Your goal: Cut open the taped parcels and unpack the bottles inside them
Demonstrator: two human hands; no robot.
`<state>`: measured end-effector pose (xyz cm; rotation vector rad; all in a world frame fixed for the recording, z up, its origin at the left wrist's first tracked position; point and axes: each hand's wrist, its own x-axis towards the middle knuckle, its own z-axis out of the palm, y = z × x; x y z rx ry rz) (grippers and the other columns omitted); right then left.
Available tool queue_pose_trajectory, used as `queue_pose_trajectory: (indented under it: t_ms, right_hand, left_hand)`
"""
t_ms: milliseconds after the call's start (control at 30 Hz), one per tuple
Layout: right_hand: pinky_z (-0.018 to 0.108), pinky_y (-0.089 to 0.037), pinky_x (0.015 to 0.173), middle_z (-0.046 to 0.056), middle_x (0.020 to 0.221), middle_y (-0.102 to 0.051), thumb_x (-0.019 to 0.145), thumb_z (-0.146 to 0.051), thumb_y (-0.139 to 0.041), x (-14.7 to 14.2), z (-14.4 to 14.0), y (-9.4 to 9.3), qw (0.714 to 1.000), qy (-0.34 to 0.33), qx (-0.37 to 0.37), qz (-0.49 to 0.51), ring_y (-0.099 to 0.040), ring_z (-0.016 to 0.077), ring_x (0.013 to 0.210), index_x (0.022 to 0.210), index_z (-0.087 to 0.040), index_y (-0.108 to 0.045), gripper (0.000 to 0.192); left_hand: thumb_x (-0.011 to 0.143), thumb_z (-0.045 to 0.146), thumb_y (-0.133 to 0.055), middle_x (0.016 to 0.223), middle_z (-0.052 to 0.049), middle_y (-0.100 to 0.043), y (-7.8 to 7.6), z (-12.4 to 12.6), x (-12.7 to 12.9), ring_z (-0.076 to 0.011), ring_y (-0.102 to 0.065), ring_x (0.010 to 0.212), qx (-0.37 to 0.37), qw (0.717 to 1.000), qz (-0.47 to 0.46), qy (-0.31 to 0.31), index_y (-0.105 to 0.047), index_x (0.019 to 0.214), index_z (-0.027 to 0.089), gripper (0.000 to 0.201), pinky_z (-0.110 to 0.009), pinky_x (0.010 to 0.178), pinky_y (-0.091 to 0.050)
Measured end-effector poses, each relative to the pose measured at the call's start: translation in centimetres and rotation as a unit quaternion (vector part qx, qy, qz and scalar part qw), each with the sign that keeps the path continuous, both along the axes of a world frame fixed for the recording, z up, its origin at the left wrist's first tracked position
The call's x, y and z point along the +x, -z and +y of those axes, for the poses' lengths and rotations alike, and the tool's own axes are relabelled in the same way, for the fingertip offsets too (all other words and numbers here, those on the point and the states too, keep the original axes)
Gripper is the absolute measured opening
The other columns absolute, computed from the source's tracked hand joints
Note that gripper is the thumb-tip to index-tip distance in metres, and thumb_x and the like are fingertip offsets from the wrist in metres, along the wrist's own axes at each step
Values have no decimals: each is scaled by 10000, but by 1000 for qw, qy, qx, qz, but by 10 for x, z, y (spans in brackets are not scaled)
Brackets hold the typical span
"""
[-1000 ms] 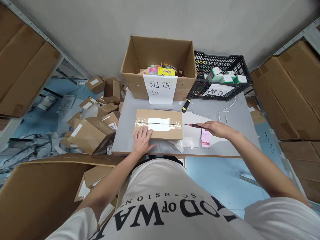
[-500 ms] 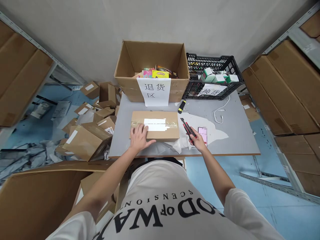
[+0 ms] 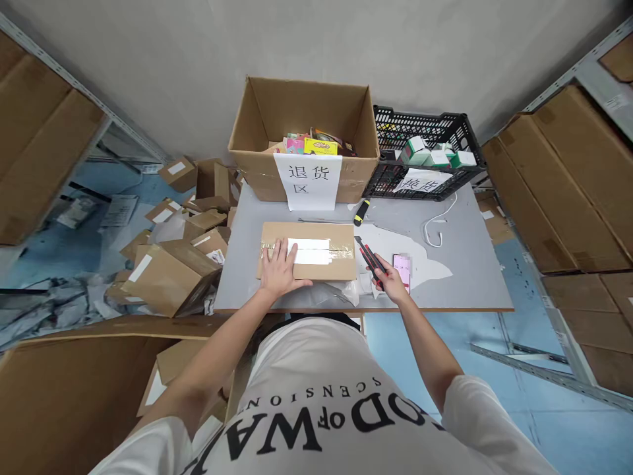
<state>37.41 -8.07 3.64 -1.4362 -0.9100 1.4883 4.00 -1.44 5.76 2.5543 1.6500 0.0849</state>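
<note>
A: Left hand [image 3: 279, 274]?
B: Flat and open, palm down on the taped parcel [image 3: 307, 259], fingers spread over its near left part.
A: Parcel location?
B: On the desk [image 3: 459, 290], close to the near edge, left of the middle. Sealed with clear tape, white label on top.
A: Right hand [image 3: 393, 284]?
B: Closed around a red-and-black utility knife [image 3: 370, 257], tip pointing away toward the parcel's right end, just beside it, not touching as far as I can see.
A: Anything near that hand?
B: A pink phone [image 3: 402, 270] lying on the desk just right of it, on white paper.
A: Far edge?
B: Big open carton [image 3: 304, 142] with a paper sign, black crate [image 3: 425, 155] to its right at the far right corner, a yellow-black cutter [image 3: 361, 212] just in front of them, and a white cable [image 3: 438, 224].
</note>
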Motion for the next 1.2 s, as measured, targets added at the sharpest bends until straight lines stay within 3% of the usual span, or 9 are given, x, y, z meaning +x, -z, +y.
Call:
queue_pose_trajectory:
  t_ms: [367, 633, 867, 1200]
  right_hand:
    - [213, -325, 373, 50, 929, -636, 776, -444, -657, 13, -13, 4, 999, -31, -5, 28, -422, 59, 457, 1428, -280, -360, 735]
    - [206, -288, 353, 56, 897, -648, 762, -457, -676, 22, -44, -4, 995, -71, -62, 35, -400, 56, 429, 1430, -268, -370, 758]
    - [203, -273, 354, 69, 922, -664, 753, -467, -686, 13, -73, 4, 994, -34, -91, 57, -417, 63, 430, 1422, -293, -377, 758]
    - [214, -286, 349, 89, 946, -671, 747, -473, -688, 19, -82, 9, 995, -42, -83, 47, -427, 67, 425, 1414, -258, -385, 764]
  left_hand:
    - [656, 781, -500, 1541, -232, -126, -4, -1, 4, -432, -42, 1415, -51, 998, -6, -29, -223, 1477, 118, 1091, -665, 1050, -5]
    - [650, 792, -498, 1532, -242, -156, -2, 2, 3, -430, -58, 1411, -54, 998, -14, -22, -221, 1476, 112, 1105, -679, 1038, 9]
    - [640, 798, -501, 1536, -239, -142, -4, -1, 3, -433, -48, 1412, -57, 998, -12, -25, -212, 1480, 121, 1117, -666, 1045, 9]
    - [662, 794, -474, 1538, -232, -144, -3, -1, 2, -421, -57, 1416, -44, 999, 3, -12, -210, 1481, 121, 1092, -665, 1047, -12]
